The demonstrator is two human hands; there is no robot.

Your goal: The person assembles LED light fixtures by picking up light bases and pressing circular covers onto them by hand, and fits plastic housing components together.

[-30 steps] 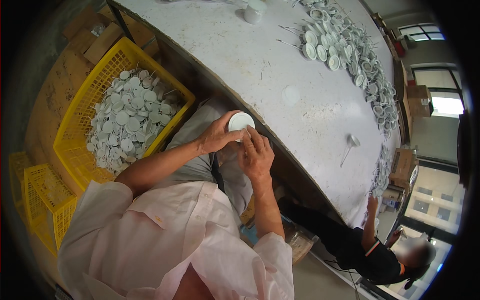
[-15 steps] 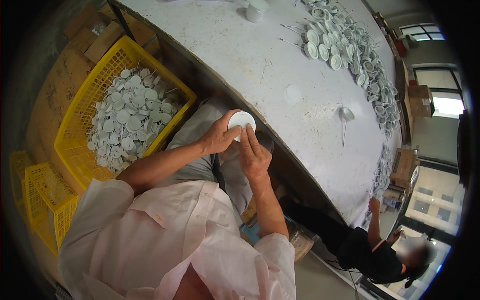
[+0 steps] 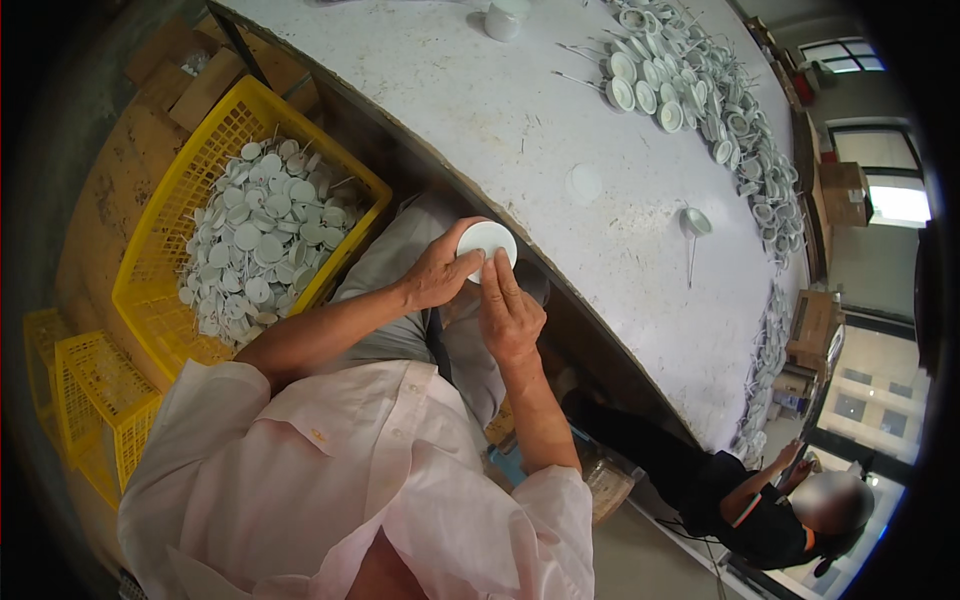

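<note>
In front of my lap, beside the table's near edge, a round piece with a flat white face is held in both hands. My left hand wraps its left side, with the thumb pressed on the face. From below, my right hand pinches the lower right rim, two fingers lying on the face. The underside of the piece is hidden. On the table nearby, a similar white round piece has a thin wire trailing from it, and a thin pale disc lies flat.
A yellow basket full of white round pieces stands at my left, with more yellow crates behind. A long heap of wired round pieces lines the white table's far side. A white cylinder stands there. Another person sits at right.
The co-worker's hand has drawn back from the heap toward their body. My hands keep their hold on the round piece, whose face is tilted slightly differently.
</note>
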